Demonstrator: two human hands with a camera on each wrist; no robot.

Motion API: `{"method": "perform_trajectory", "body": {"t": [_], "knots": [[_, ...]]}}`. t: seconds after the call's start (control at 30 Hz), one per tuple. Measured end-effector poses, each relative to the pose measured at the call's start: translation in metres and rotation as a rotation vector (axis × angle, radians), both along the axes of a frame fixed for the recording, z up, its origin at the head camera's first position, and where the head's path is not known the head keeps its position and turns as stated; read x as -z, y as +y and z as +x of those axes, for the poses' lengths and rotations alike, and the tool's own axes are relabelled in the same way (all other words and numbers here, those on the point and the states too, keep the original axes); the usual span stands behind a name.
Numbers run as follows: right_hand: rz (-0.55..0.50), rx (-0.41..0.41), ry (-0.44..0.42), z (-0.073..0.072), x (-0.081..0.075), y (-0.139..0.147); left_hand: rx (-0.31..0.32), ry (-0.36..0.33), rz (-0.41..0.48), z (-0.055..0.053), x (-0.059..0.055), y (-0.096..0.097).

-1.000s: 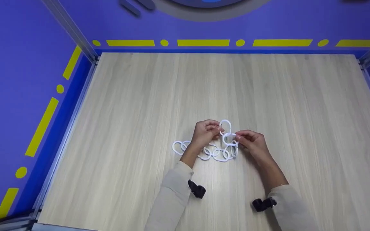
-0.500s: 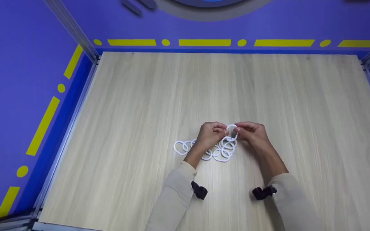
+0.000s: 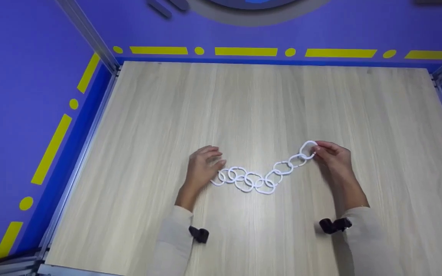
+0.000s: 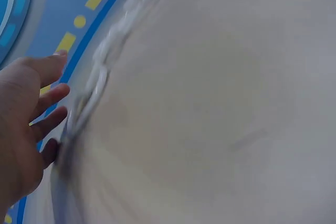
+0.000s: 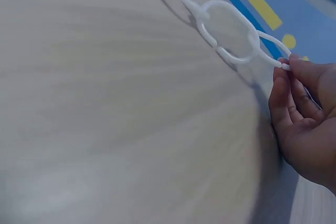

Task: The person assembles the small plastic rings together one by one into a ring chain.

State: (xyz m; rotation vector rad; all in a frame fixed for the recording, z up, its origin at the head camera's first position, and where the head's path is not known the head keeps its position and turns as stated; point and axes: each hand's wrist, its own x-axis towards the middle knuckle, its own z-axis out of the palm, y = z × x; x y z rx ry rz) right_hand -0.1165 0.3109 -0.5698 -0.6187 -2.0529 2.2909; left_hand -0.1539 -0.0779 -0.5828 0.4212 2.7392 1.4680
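Note:
A chain of several white plastic rings (image 3: 245, 183) runs across the table in a shallow curve, linked one through another. My right hand (image 3: 335, 155) pinches the ring (image 3: 300, 149) at its right end between thumb and fingers, and this end is raised. In the right wrist view the thumb presses beside a small gap in that end ring (image 5: 270, 38). My left hand (image 3: 202, 165) is beside the chain's left end, fingers loosely bent and apart, holding nothing. Its thumb overlaps the edge of the leftmost ring (image 3: 218, 184) in the head view.
The wood-grain table (image 3: 244, 107) is bordered by a blue back wall (image 3: 244, 38) with yellow marks and a blue left wall (image 3: 21, 96). Metal rails run along the table's sides. A black wrist camera (image 3: 199, 234) sits on the left sleeve, another (image 3: 334, 225) on the right.
My hands have parted: the left has let go of the end ring and moved left, while the right has drawn it right. The bunched rings are now stretched into a line.

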Motion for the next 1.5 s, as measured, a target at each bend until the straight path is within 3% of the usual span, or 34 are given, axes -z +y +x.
{"method": "perform_trajectory", "body": {"t": [0.13,0.37,0.5,0.6,0.73,0.93,1.07,1.23,1.5], "knots": [[-0.039,0.07,-0.018,0.001,0.001,0.011,0.001,-0.013,-0.124,0.006,0.002,-0.018],[-0.047,0.085,-0.047,0.001,0.0,0.02,0.04,-0.066,-0.148,0.015,0.006,-0.04],[-0.033,0.103,-0.073,0.002,-0.003,0.028,0.019,-0.081,-0.114,0.01,0.007,-0.05],[0.004,0.121,-0.106,0.003,-0.005,0.034,-0.019,-0.106,-0.096,-0.002,0.005,-0.059],[0.178,0.149,-0.176,0.002,-0.008,0.041,-0.029,-0.133,-0.103,-0.023,-0.001,-0.071],[0.662,0.094,-0.269,0.001,-0.009,0.04,-0.033,-0.146,-0.147,-0.05,-0.007,-0.083],[0.878,0.062,-0.214,0.001,-0.005,0.037,-0.031,-0.153,-0.172,-0.06,-0.01,-0.087],[0.927,0.092,-0.14,0.001,0.0,0.038,-0.093,-0.156,-0.175,-0.069,-0.013,-0.091],[0.912,0.108,-0.169,0.001,0.002,0.037,-0.132,-0.175,-0.165,-0.074,-0.012,-0.09]]}}
